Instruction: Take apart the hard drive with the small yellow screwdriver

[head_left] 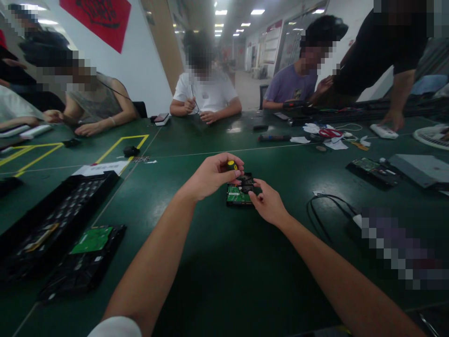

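My left hand [210, 177] is closed around a small screwdriver [232, 165] with a yellow-and-black handle end. It is held over a hard drive [239, 196] lying on the table, with its green circuit board facing up. The screwdriver's tip is hidden by my fingers. At the drive's right side, my right hand [271, 202] grips the edge with its thumb and fingers. Part of the drive's far half is covered by my hands.
On the left lie a long black tray [66, 210] and another drive with a green board [91, 239]. To the right are a drive [373, 169], a grey box [417, 168] and a black cable [329, 199]. Several people sit or stand around the green table [210, 290].
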A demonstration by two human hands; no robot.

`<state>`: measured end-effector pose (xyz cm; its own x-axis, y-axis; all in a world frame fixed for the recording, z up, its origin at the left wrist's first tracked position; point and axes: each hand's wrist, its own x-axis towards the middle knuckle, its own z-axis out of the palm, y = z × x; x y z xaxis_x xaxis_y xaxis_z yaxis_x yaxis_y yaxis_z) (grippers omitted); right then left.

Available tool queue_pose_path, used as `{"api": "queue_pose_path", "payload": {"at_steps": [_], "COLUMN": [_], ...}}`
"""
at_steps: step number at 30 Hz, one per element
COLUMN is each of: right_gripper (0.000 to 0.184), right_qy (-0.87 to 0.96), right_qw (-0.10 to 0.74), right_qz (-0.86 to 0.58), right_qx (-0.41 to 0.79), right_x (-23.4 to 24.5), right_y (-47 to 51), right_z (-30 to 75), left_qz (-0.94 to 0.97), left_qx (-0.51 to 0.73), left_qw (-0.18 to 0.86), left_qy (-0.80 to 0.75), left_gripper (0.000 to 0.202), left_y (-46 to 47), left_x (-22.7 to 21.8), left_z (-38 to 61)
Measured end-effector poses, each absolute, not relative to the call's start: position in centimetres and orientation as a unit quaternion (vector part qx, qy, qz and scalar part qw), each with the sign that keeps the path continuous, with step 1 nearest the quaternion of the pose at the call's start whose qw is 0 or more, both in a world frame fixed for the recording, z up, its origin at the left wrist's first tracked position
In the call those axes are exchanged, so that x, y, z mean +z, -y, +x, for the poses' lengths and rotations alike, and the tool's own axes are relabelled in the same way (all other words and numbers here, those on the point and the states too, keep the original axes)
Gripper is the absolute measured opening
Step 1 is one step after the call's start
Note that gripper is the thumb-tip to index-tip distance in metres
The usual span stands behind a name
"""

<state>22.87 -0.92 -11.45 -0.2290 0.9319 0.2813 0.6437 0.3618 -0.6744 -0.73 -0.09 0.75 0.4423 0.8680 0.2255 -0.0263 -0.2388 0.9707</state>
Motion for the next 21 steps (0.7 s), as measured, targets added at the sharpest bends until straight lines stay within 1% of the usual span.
{"api": "queue_pose_path", "payload": {"at_steps": [4, 6, 7, 8, 10, 11, 13, 19, 21], "right_gripper": [0.045, 0.05, 0.057, 0.068, 0.099, 0.108, 0.118, 0.112, 0.104], "right_qy": [0.797, 0.831, 0.841, 0.844, 0.842, 0.843, 0.854, 0.87, 0.873], "right_qw": [0.32, 0.299, 0.282, 0.265, 0.231, 0.221, 0.205, 0.201, 0.206], "right_qz": [-0.497, -0.459, -0.452, -0.455, -0.47, -0.47, -0.463, -0.444, -0.437], "right_qx": [0.122, 0.097, 0.096, 0.104, 0.133, 0.137, 0.124, 0.074, 0.067], "right_x": [-11.1, -11.0, -11.0, -11.0, -11.2, -11.3, -11.4, -11.1, -10.8], "right_y": [0.9, 0.9, 0.8, 0.8, 0.7, 0.7, 0.5, 0.1, 0.3], "right_z": [23.5, 24.2, 24.5, 24.7, 24.9, 24.9, 24.7, 24.5, 24.6], "left_qz": [0.657, 0.655, 0.654, 0.655, 0.656, 0.658, 0.659, 0.661, 0.659], "left_qx": [0.44, 0.445, 0.447, 0.448, 0.447, 0.447, 0.448, 0.448, 0.449], "left_qw": [0.518, 0.515, 0.514, 0.514, 0.513, 0.512, 0.509, 0.506, 0.506], "left_qy": [-0.325, -0.327, -0.327, -0.326, -0.325, -0.325, -0.327, -0.328, -0.329], "left_gripper": [0.027, 0.028, 0.028, 0.028, 0.027, 0.027, 0.026, 0.026, 0.026], "left_y": [0.0, 0.1, 0.1, 0.1, 0.2, 0.2, 0.2, 0.0, 0.0], "left_x": [1.1, 1.1, 1.2, 1.2, 1.3, 1.3, 1.4, 1.2, 1.3], "left_z": [-1.3, -1.5, -1.6, -1.6, -1.6, -1.6, -1.6, -1.7, -1.7]}}
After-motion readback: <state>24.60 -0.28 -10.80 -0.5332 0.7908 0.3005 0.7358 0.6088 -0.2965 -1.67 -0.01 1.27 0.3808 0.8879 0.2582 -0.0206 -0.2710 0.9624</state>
